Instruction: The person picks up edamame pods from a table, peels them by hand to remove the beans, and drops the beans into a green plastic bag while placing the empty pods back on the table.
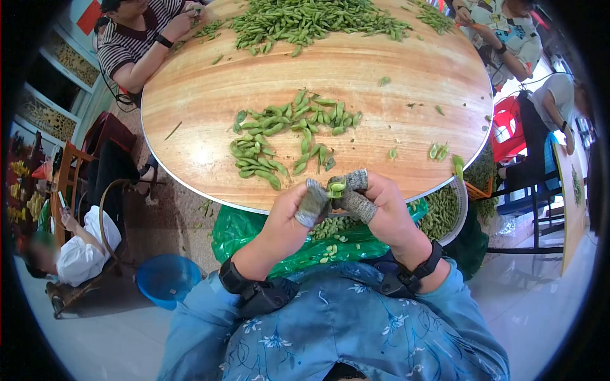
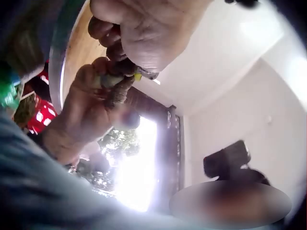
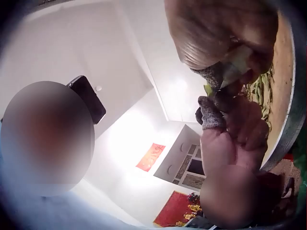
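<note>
At the table's near edge in the head view, my left hand (image 1: 293, 206) and right hand (image 1: 379, 202) meet fingertip to fingertip. Between them they pinch a green edamame pod (image 1: 336, 188), which shows pale green on top. Grey fabric covers (image 1: 310, 202) wrap the thumb and some fingertips. In the left wrist view, the left palm (image 2: 153, 36) hides most of the pod. The right wrist view shows the right hand (image 3: 225, 33) above the left, with a sliver of green at the fingertips. Just beyond the hands lies a loose cluster of pods (image 1: 273, 120).
A big heap of pods (image 1: 305, 19) covers the far side of the round wooden table (image 1: 413, 89). Below its near edge, a green plastic bag (image 1: 232, 232) holds shelled beans, beside a filled white basket (image 1: 464, 209). A blue basin (image 1: 168, 279) stands on the floor. Other people sit around.
</note>
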Motion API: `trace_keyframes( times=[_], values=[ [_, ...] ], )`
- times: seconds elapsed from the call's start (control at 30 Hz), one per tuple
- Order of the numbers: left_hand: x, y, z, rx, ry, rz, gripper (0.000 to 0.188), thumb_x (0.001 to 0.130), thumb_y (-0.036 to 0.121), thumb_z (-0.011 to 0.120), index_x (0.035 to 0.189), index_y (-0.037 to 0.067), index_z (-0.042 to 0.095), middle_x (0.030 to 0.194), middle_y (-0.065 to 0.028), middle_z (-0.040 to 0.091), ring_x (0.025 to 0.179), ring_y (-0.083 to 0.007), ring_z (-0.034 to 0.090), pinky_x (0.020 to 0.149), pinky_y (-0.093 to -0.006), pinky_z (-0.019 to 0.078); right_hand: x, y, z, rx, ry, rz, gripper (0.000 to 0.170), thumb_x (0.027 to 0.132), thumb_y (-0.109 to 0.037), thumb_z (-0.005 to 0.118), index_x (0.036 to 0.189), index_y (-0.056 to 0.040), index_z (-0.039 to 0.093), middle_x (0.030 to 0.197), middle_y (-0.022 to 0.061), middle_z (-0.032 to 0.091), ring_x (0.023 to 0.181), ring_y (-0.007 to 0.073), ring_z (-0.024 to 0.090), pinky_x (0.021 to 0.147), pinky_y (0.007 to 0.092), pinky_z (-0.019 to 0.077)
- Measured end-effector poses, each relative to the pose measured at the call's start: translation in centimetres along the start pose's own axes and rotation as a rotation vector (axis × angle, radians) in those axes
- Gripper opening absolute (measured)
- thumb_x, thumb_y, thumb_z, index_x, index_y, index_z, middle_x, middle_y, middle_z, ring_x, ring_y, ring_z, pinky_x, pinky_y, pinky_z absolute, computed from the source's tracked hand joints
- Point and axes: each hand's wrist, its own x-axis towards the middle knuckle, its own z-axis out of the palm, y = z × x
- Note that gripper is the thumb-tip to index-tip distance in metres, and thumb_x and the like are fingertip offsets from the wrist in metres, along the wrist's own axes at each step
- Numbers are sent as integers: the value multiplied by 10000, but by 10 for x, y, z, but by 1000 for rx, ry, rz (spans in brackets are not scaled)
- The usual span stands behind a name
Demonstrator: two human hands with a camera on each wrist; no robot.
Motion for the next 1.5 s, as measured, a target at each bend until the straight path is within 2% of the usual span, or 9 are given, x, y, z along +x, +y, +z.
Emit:
trace_keyframes(
  times=[0.23, 0.5, 0.77, 0.9, 1.0, 1.07, 1.2, 1.4, 1.5],
  values=[
    [-1, 1, -4, 485, -52, 201, 137, 809, 111, 507, 876, -7, 491, 688, -70, 530, 622, -115, 512, 570, -234, 410, -1, -6, 0, 77, -25, 68, 107, 806, -31, 514, 899, 21, 525, 815, 23, 567, 751, 87, 531, 675, 227, 447],
    [4, 11, -2, 278, 53, 86, 178, 743, 55, 601, 867, -5, 488, 728, -17, 527, 661, -53, 499, 567, -198, 417, -3, -8, 6, -203, 51, -42, 75, 778, -9, 532, 847, 16, 544, 770, 48, 577, 717, 99, 544, 621, 239, 446],
    [9, 9, -7, 249, -40, -149, 180, 697, -34, 556, 855, 12, 481, 712, 2, 492, 638, -54, 457, 538, -200, 376, -1, -7, 0, -1005, -31, -395, 117, 579, -16, 588, 666, -3, 511, 619, 153, 490, 609, 338, 479, 499, 381, 382],
    [10, 0, -8, 221, -53, -117, 175, 691, -47, 530, 844, 20, 479, 705, 6, 481, 634, -58, 449, 535, -208, 371, -2, -6, 2, -1011, -14, -460, 141, 554, -19, 592, 621, -7, 469, 597, 149, 471, 577, 337, 468, 484, 390, 363],
    [10, -3, -8, 178, -15, -127, 174, 706, -43, 499, 860, 35, 474, 706, 12, 472, 605, -49, 431, 509, -189, 348, -3, -3, 2, -858, 14, -297, 103, 598, -3, 594, 658, -1, 511, 641, 137, 509, 593, 292, 518, 501, 355, 395],
    [8, 3, -7, -238, 31, -302, 166, 723, -39, 473, 865, 47, 473, 691, 24, 459, 586, -35, 414, 488, -169, 327, -3, -4, 3, -483, 17, -67, 119, 658, 9, 587, 769, 11, 545, 713, 145, 539, 645, 223, 564, 526, 313, 419],
    [8, 4, -3, -350, 140, -307, 180, 730, -38, 458, 883, 56, 470, 694, 32, 455, 572, -25, 399, 461, -159, 303, -4, -8, 6, -251, 137, -24, 190, 707, 11, 572, 892, 31, 533, 770, 169, 547, 712, 168, 574, 551, 280, 429],
    [12, 4, 8, -232, 213, -159, 159, 758, -46, 451, 896, 34, 456, 796, -21, 505, 681, -83, 505, 556, -208, 436, 0, 2, 6, -880, 125, -289, 177, 602, -19, 563, 754, 36, 491, 699, 211, 508, 656, 390, 497, 554, 422, 395],
    [11, 6, 4, -354, 161, -211, 136, 779, -46, 444, 896, 23, 453, 840, -45, 512, 759, -114, 529, 653, -241, 467, 1, 7, 3, -920, 101, -280, 184, 600, -7, 562, 770, 36, 507, 697, 211, 509, 656, 395, 497, 556, 413, 402]
  ],
)
